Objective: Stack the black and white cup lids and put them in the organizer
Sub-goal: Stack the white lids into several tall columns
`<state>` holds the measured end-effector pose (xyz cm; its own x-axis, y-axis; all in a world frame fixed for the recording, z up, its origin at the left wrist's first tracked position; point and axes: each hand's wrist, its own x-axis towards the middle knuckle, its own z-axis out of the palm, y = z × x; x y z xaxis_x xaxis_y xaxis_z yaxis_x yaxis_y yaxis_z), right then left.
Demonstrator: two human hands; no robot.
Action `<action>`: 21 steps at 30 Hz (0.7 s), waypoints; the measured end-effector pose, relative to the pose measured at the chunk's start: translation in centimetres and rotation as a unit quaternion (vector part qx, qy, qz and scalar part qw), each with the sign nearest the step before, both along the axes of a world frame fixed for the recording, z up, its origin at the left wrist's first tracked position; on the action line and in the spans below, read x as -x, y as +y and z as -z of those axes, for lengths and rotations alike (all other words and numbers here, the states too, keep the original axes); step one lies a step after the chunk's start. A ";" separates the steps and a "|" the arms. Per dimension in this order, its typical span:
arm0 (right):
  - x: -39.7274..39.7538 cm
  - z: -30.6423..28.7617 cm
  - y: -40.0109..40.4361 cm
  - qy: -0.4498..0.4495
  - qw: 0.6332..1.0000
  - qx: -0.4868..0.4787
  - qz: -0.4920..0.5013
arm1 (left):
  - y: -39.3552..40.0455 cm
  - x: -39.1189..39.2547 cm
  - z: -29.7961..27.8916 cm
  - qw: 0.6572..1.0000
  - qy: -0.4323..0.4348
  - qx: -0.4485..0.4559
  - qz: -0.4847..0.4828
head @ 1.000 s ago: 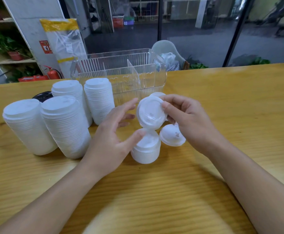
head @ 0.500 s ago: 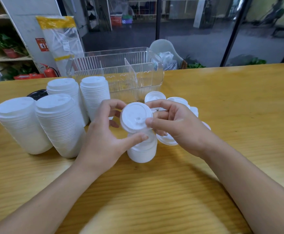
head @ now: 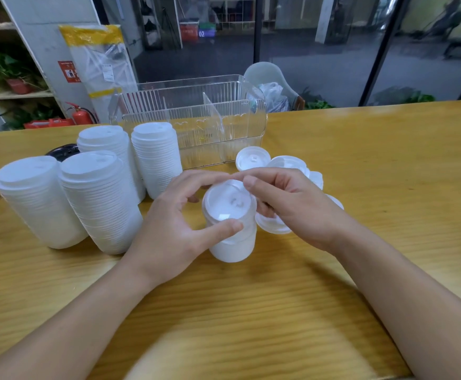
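Top lid now seated on short stack, lowered from tilted hold half second ago. Stack rim pinched by left hand; lid edge pinched by right hand. Loose lids left beside. Organizer behind, unfilled. One more lid stacked; transfer pending.

Black lid at left barely peeks out behind the white stacks; loose lids at center half-hidden under the right hand.
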<state>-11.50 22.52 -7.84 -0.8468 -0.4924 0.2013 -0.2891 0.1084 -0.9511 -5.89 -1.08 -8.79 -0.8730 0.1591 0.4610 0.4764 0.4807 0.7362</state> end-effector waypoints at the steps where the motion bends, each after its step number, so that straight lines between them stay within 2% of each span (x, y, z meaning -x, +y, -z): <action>1: 0.2 0.3 0.1 0.053 0.997 -0.032 0.046 | -0.1 0.2 0.1 1.000 -0.011 -0.005 -0.013; 4: 1.5 2.1 0.5 0.205 0.947 -0.193 0.155 | -0.6 0.6 0.7 0.998 -0.061 -0.004 -0.029; 7: 2.1 3.1 0.1 0.261 0.907 -0.290 0.159 | -0.6 0.7 1.2 0.995 -0.100 0.007 -0.017; 12: 2.7 3.8 -0.4 0.324 0.867 -0.344 0.157 | -0.1 0.6 1.6 0.993 -0.113 0.024 0.003; 21: 2.9 4.0 -1.1 0.375 0.846 -0.342 0.165 | 0.0 0.0 1.4 0.991 -0.132 0.025 0.026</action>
<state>-14.44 21.46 -11.86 -0.7217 -0.4725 0.5058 -0.6299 0.7513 -0.1970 -5.92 -1.09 -10.15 -0.9522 0.2229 0.2087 0.2954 0.4992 0.8146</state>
